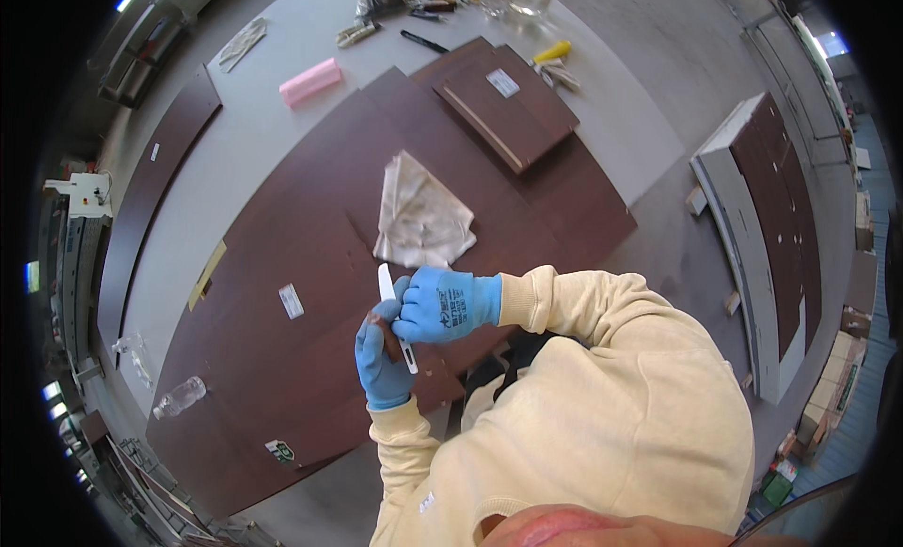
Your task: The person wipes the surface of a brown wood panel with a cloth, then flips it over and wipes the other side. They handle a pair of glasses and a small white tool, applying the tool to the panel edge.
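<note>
Both my hands wear blue gloves and meet above the dark brown panel (320, 227). My right hand (442, 304) is closed around a slim white knife-shaped tool (387, 282). One rounded end sticks up past the fingers, and the other end, with a slot in it, shows below them. My left hand (381, 370) is closed on a small brown piece (389, 340), pressed against the tool; its exact kind is unclear. Brown smears mark the left glove's fingertip. Just beyond the hands a crumpled, stained whitish cloth (423, 213) lies on the panel.
Smaller brown panels (513, 105) are stacked at the far right. A pink roll (311, 82), a white glove (243, 45) and a black marker (423, 41) lie on the grey table (273, 142). A plastic bottle (180, 396) lies at left. A panel stack (767, 237) stands at right.
</note>
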Demonstrator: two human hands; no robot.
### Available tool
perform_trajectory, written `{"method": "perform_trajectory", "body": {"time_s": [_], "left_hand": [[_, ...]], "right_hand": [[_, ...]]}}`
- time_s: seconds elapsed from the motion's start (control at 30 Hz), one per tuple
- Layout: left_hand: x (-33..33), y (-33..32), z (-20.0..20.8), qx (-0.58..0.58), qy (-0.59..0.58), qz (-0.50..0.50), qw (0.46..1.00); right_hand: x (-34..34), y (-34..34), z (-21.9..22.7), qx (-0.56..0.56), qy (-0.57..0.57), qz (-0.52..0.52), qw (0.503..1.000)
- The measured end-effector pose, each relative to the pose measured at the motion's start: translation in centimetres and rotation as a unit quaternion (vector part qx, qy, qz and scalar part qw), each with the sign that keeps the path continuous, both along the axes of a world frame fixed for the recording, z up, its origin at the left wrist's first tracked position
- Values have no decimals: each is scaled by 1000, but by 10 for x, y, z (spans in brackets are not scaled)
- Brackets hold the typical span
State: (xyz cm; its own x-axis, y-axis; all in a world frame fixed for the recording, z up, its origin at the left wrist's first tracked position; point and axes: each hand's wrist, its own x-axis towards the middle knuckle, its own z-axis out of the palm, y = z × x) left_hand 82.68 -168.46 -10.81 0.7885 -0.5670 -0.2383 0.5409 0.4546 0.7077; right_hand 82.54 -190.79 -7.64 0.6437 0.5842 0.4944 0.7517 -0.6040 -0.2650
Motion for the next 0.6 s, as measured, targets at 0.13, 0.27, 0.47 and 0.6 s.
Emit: {"method": "perform_trajectory", "body": {"time_s": [0.13, 0.27, 0.47, 0.6], "left_hand": [[-45, 12, 30, 9, 10, -9, 1000], [-81, 39, 55, -25, 12, 55, 998], [-125, 56, 100, 94, -60, 76, 991], [-143, 59, 126, 152, -111, 75, 979]], "right_hand": [[-61, 43, 12, 101, 8, -68, 992], [-120, 88, 39, 332, 196, -157, 909], [-164, 114, 55, 553, 310, -253, 731], [-168, 95, 73, 387, 225, -305, 841]]}}
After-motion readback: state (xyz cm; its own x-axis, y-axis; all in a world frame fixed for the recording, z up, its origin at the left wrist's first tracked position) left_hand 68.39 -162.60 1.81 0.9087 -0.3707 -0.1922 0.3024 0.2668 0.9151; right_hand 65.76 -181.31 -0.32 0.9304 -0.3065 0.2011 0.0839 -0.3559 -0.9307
